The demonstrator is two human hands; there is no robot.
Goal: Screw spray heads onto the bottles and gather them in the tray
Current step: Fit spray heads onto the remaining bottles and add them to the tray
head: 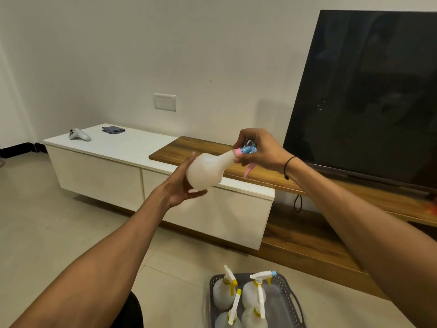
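Observation:
A translucent white bottle [207,170] is held up in the air, tilted with its neck pointing right. My left hand [182,189] cups its round base from below. My right hand [257,150] closes around a pink and blue spray head [246,151] seated on the bottle's neck; the pink trigger hangs down beneath the hand. On the floor at the bottom of the view stands a grey perforated tray [287,301]. It holds several white bottles with white and yellow spray heads [259,284] fitted on them.
A low white and wood TV cabinet [132,150] runs behind my hands, with a large dark TV [369,91] at the right. A white controller [79,134] and a folded grey cloth [113,129] lie on the cabinet's left end. Beige tiled floor surrounds the tray.

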